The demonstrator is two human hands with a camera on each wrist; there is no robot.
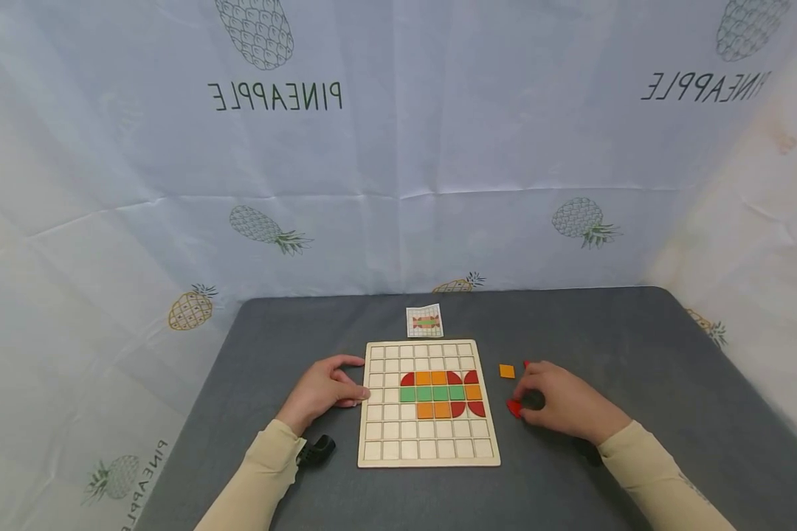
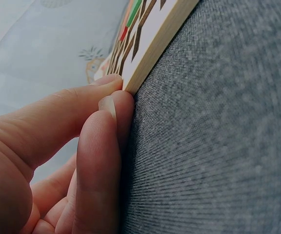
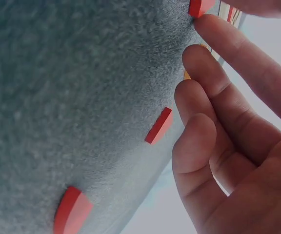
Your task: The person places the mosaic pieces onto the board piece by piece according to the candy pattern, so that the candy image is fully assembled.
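A square wooden grid board (image 1: pixel 388 450) lies on the dark table, with red quarter-round, orange and green square tiles set in its cells. My left hand (image 1: pixel 322 391) is at the board's left side; in the left wrist view, its thumb and fingertip pinch the board's edge (image 2: pixel 152 61). To the right of the board, my right hand (image 1: pixel 564 404) pinches a red quarter-round tile (image 1: pixel 514 408) between thumb and index finger, low over the table. The right wrist view shows that red tile (image 3: pixel 200 7) at its top edge, partly cut off.
A small pattern card (image 1: pixel 424 322) lies behind the board. An orange square tile (image 1: pixel 507 371) rests between board and right hand. Another red tile (image 1: pixel 526 363) is partly hidden behind that hand. More red tiles (image 3: pixel 159 126) lie on the table in the right wrist view. A pineapple-print cloth (image 1: pixel 398 147) hangs behind.
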